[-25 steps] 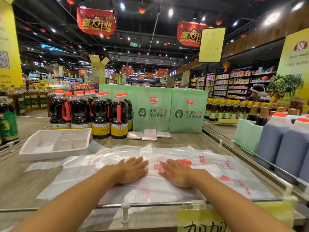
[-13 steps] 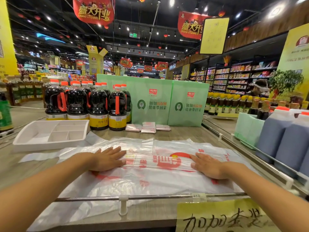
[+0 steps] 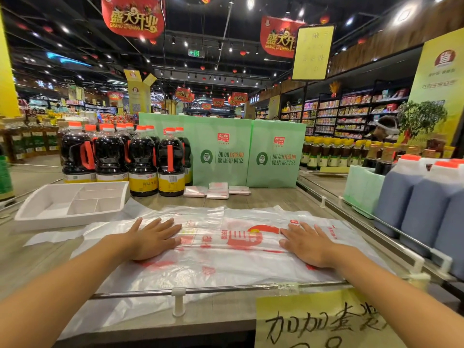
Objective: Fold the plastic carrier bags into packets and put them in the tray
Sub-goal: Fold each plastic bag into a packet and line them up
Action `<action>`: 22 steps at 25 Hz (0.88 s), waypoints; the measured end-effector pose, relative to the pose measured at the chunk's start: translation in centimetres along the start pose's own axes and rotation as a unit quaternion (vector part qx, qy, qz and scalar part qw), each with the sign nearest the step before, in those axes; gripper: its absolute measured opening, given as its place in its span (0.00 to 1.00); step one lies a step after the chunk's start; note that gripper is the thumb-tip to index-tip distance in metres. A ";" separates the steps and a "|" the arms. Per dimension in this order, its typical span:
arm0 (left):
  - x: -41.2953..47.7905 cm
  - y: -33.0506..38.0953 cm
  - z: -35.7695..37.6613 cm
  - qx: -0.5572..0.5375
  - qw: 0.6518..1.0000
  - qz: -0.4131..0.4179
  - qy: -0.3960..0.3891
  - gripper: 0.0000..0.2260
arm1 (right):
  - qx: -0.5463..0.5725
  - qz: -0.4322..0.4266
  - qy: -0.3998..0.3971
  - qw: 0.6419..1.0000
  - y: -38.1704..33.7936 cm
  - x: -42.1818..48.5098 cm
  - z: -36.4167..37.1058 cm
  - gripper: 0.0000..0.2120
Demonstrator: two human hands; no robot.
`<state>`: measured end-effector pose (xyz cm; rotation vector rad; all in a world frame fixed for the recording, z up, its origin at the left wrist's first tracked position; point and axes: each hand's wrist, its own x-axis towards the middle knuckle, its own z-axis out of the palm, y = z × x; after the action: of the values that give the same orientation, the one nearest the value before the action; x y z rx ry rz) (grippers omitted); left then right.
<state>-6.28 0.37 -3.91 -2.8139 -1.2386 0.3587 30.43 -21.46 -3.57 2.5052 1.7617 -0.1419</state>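
Tray [image 3: 50, 222], white plastic, divided into several compartments; stands on the wooden counter [image 3: 263, 197] beyond the left hand and out to its left, apart from it. Soy sauce bottles [image 3: 141, 162], dark, orange caps and handles, yellow labels; grouped upright farther back than the tray, straight beyond the left hand. Left hand [image 3: 150, 238], palm down, fingers straight and slightly spread, pressing flat on the carrier bag; it grips nothing. Carrier bag [image 3: 226, 262], thin translucent plastic with red print; spread flat on the counter under both hands, its printed middle between them, its near edge passing under a metal rail [image 3: 238, 287] at the counter front; more loose plastic lies beyond it, reaching toward the tray. Folded packets [image 3: 217, 190], three, small, pale; side by side on the counter well beyond the gap between the hands, outside the tray. Green cartons [image 3: 226, 151], two, red logo; upright directly behind the packets. Right hand [image 3: 306, 243], palm down, fingers straight, pressing flat on the right part of the bag; it grips nothing. Handwritten yellow sign [image 3: 321, 322]; below the right forearm at the counter front. Blue-grey jugs [image 3: 426, 204], orange caps; on the neighbouring shelf out to the right of the right hand
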 end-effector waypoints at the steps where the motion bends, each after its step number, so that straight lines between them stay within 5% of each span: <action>1: 0.0 -0.1 0.1 -0.008 1.000 0.000 -0.001 0.28 | 0.007 -0.007 -0.009 1.000 -0.1 -0.2 -0.1 0.30; 11: 0.0 -1.3 0.3 -0.041 0.999 -0.016 -0.013 0.28 | 0.045 -0.004 -0.051 0.998 1.8 0.2 0.1 0.62; 13: -0.4 -1.5 0.2 -0.029 0.999 -0.033 0.008 0.27 | 0.047 -0.004 -0.018 0.999 1.7 0.0 0.2 0.57; 16: -0.7 -2.1 0.0 0.043 0.995 -0.038 0.081 0.25 | 0.080 -0.018 0.050 0.995 1.0 -0.5 -0.1 0.33; 20: -0.8 0.3 -2.9 -0.058 0.984 -0.006 0.168 0.25 | 0.149 -0.048 0.101 0.982 0.9 -0.6 -0.4 0.38; 22: -0.7 4.3 -5.0 -0.106 0.980 0.071 0.154 0.26 | 0.187 -0.034 0.131 0.973 1.2 -0.5 -0.2 0.29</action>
<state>-2.45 -2.84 0.50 -2.9892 -1.0691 -0.2128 31.37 -22.25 -3.30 2.8343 2.0966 -0.1687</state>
